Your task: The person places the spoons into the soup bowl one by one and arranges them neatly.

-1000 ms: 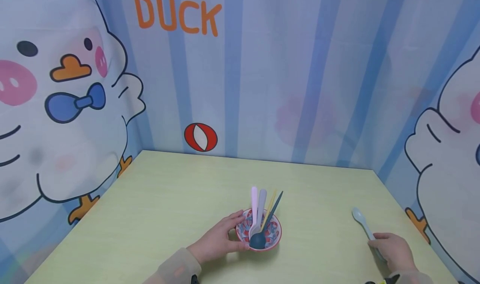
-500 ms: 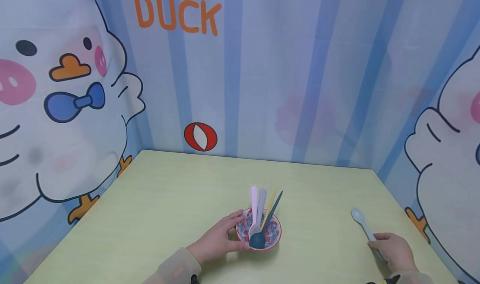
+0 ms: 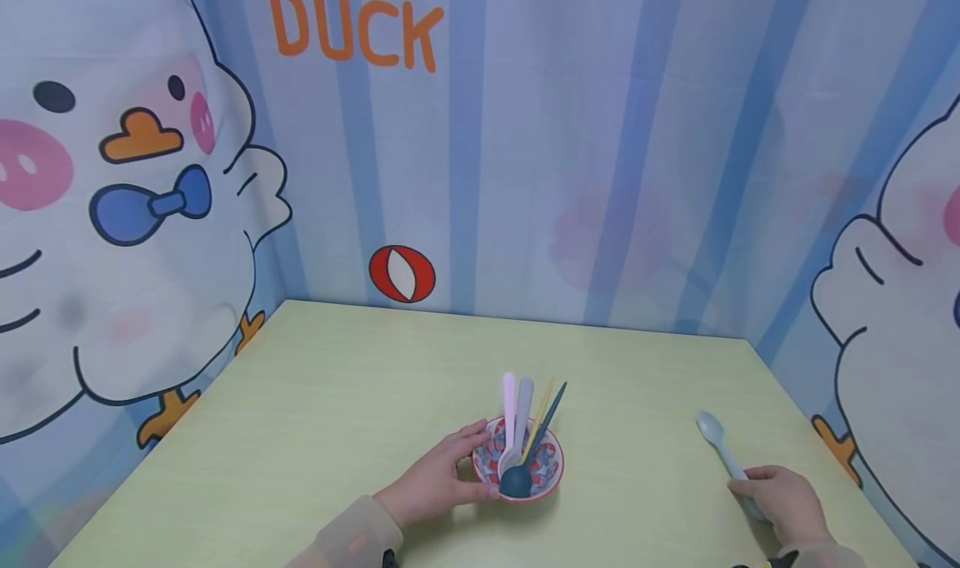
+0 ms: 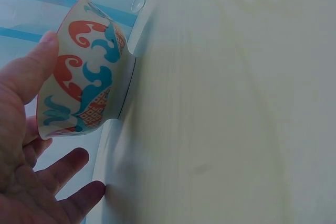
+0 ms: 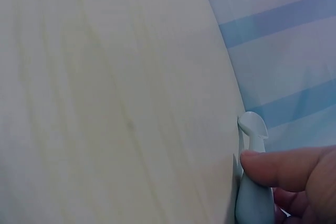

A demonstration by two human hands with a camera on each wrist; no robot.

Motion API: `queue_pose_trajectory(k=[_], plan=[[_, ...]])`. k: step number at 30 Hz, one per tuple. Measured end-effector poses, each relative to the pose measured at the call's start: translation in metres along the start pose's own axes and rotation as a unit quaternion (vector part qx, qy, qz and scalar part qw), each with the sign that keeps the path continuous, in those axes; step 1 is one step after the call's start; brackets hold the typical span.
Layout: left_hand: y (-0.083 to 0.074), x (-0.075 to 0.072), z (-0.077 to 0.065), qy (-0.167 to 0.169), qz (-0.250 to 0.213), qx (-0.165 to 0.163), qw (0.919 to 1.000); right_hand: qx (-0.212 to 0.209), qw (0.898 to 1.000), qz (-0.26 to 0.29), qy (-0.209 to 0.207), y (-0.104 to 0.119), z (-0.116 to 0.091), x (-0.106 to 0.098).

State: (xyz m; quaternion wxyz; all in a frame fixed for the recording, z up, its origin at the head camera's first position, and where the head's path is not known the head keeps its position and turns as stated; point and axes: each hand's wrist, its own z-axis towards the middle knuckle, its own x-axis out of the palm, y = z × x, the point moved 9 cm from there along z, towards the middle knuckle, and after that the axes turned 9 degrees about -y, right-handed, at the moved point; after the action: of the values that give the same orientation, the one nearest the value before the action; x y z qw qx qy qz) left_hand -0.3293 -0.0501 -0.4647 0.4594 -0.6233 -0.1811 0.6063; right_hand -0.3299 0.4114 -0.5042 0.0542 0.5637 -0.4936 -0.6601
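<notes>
In the head view a patterned bowl [image 3: 552, 476] with a red rim stands near the middle of the table. My left hand [image 3: 442, 476] grips its left side, thumb and fingers at the rim; the left wrist view shows red and blue scrolls outside the bowl [image 4: 86, 77]. Pink [image 3: 508, 397] and lavender handles [image 3: 523, 401], a thin yellow handle [image 3: 542, 414] and a dark teal spoon [image 3: 515, 481] lean in the bowl. Toward the right, my right hand [image 3: 787, 501] pinches a pale blue spoon [image 3: 712, 428] by its handle, bowl end pointing away, low over the tabletop.
The pale yellow-green table [image 3: 360, 360] meets a blue striped cloth [image 3: 510, 176] at its back edge. Printed cloth with white duck figures hangs along the left and right sides. A wide stretch of tabletop lies between the bowl and the pale blue spoon.
The pale blue spoon's head has shifted slightly left and away, and my right fingertips slightly left. My left hand, the bowl and the utensils in it have stayed in place.
</notes>
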Motion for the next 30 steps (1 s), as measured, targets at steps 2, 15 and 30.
queue_pose_trajectory(k=[2,15,30], plan=[[0.0003,-0.0001,0.0002,-0.001,-0.001,-0.001,1.0,0.0,1.0,-0.002,0.002,-0.0005,0.0008,0.0004],[-0.0012,-0.0005,-0.0003,-0.002,0.001,0.002,1.0,0.005,0.999,-0.027,0.018,0.0024,-0.0046,0.0016],[-0.0021,-0.0009,-0.001,-0.004,0.005,0.005,1.0,-0.003,1.0,-0.002,0.028,0.0043,-0.0045,0.0029]])
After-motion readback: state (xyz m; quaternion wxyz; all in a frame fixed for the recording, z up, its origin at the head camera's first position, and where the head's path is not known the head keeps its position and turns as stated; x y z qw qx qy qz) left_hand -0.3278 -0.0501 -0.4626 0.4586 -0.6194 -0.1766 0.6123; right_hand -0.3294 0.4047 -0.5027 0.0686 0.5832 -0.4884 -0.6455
